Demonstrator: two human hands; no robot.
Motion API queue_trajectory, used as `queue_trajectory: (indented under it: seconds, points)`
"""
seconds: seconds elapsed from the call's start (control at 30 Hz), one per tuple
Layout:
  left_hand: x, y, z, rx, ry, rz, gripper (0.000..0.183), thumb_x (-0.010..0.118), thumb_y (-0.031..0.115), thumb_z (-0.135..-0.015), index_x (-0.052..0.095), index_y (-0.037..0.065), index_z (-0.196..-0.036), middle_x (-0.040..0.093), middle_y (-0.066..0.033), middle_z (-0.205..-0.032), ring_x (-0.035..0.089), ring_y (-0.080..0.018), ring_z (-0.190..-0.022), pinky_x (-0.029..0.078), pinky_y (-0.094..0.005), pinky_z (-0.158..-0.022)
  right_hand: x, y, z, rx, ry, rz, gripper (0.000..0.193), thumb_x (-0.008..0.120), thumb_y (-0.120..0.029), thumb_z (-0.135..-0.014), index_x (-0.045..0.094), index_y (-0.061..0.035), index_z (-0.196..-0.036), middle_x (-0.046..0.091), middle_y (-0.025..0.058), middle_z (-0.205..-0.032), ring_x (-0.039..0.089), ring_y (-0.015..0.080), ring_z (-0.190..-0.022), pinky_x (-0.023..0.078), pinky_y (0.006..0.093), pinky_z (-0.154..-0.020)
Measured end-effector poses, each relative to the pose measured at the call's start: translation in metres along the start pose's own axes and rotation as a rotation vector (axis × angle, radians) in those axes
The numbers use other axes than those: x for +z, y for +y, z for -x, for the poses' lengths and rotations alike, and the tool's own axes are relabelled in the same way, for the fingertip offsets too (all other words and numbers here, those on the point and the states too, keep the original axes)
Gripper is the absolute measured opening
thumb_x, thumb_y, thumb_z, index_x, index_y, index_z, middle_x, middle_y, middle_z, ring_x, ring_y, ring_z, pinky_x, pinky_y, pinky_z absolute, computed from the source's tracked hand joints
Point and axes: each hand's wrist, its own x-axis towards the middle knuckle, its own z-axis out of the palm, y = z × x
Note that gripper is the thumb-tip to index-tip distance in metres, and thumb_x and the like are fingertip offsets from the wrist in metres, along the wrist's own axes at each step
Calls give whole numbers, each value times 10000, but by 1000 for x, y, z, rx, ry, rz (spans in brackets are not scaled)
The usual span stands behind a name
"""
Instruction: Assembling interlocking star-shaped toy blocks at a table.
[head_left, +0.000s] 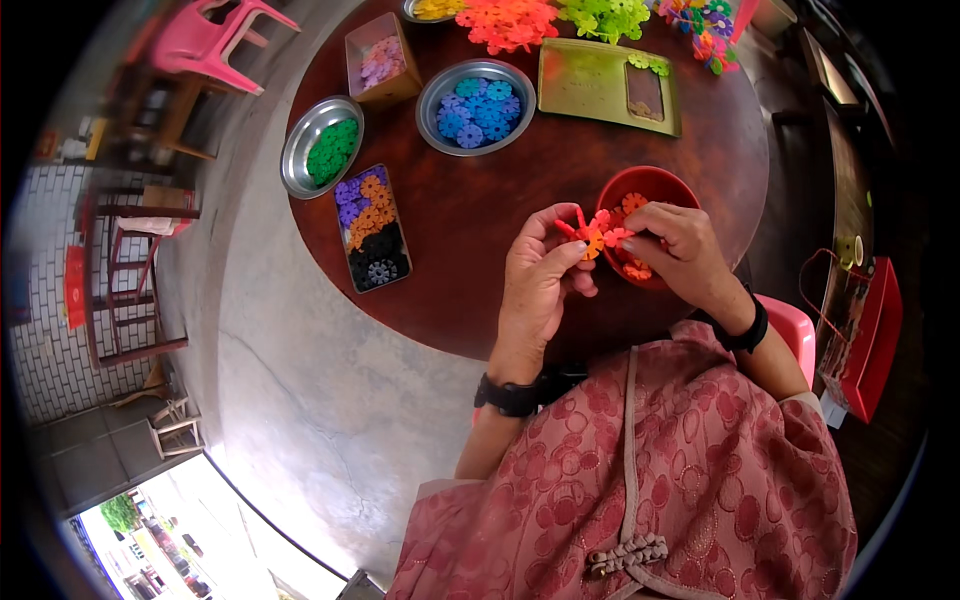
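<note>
Between my hands is a small cluster of interlocking flower-shaped plastic discs (593, 243), with an orange disc at its centre and red ones around it. My left hand (540, 270) pinches the cluster between thumb and fingers. From the other side, my right hand (680, 247) has its fingertips closed on a red disc (616, 232) that touches the cluster. Behind and beneath the right hand stands a red bowl (650, 180) of loose orange and red discs, partly hidden by that hand. Both hands are above the near edge of the round table (470, 260).
Farther left are a sectioned tray (408, 283) of purple, orange and black discs, a metal bowl (293, 165) of green ones, another metal bowl (430, 135) of blue ones and a box (400, 85). A golden tray (590, 85) lies ahead, near finished-looking red (505, 22) and green clusters (605, 15).
</note>
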Motion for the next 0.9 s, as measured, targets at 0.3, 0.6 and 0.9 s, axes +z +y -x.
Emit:
queue_trajectory:
  seconds: [0.3,0.6,0.9]
  points:
    - [0,-1,-1,54,4,-35,369,570,-5,-815,491,33,-1173,603,-80,-826,566,-121,-560,518,-266,-500,1,-3,-1,-40,-16,117,70,614,-28,-765,569,-12,-817,565,135,-743,566,315,-648,448,374,-570]
    - [4,5,4,-1,-38,-168,359,591,32,-816,488,13,-1159,594,-68,-796,561,-97,-553,517,-253,-480,-10,-7,-3,-180,-102,55,85,623,-43,-775,564,-23,-833,531,119,-732,552,303,-664,436,381,-567]
    - [19,10,9,82,-68,-190,556,671,74,-796,392,27,-1275,590,-57,-768,554,-88,-557,512,-238,-495,-9,-5,-2,-109,-42,84,107,625,-44,-775,562,-11,-854,553,118,-764,559,300,-686,448,366,-588]
